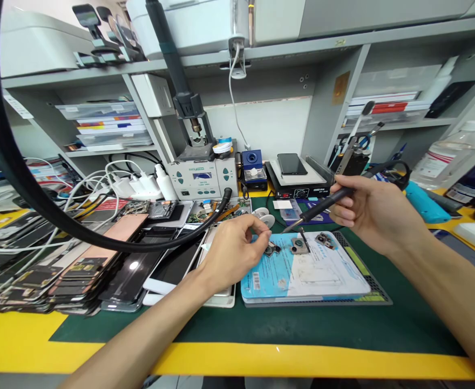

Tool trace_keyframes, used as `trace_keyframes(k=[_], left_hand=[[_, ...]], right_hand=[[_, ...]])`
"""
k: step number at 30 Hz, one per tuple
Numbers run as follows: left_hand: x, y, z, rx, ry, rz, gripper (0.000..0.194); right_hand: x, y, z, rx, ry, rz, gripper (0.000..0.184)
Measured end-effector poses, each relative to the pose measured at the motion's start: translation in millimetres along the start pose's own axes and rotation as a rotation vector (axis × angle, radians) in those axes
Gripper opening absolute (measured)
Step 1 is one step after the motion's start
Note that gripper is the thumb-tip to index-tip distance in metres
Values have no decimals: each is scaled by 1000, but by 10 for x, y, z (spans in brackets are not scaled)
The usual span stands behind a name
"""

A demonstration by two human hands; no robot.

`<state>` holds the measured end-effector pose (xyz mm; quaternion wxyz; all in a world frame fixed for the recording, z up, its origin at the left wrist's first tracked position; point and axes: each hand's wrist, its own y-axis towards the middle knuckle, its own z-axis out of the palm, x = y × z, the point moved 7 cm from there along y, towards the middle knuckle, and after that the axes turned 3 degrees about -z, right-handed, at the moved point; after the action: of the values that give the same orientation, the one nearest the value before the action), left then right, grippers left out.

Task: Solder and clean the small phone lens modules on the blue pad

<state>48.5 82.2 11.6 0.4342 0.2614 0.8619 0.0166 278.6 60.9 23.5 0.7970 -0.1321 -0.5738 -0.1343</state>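
In the head view, my right hand (362, 208) is closed around the black handle of a soldering iron (322, 207). The iron's thin metal tip points down and left over a blue and white box (314, 275). My left hand (235, 246) is pinched, its fingertips beside a small dark part like a phone camera module (272, 248). Whatever lies between these fingertips is too small to make out. Two more small parts rest on the box: a grey metal one (299, 246) in the middle and a dark one (325, 241) at the right.
Stacked phone parts (95, 259) fill the left side. A hot-air station (203, 178) stands behind, its thick black hose (112, 244) looping across the left. White spools (265, 217) sit behind my left hand. A small heating plate (302, 181) bears a phone. A clear bottle (443, 154) is at right.
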Motion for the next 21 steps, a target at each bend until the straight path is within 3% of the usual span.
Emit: trace_keyframes(k=[21], left_hand=[[-46, -53, -82, -132, -66, 179, 9]], right_hand=[[11, 3, -29, -23, 15, 5, 28]])
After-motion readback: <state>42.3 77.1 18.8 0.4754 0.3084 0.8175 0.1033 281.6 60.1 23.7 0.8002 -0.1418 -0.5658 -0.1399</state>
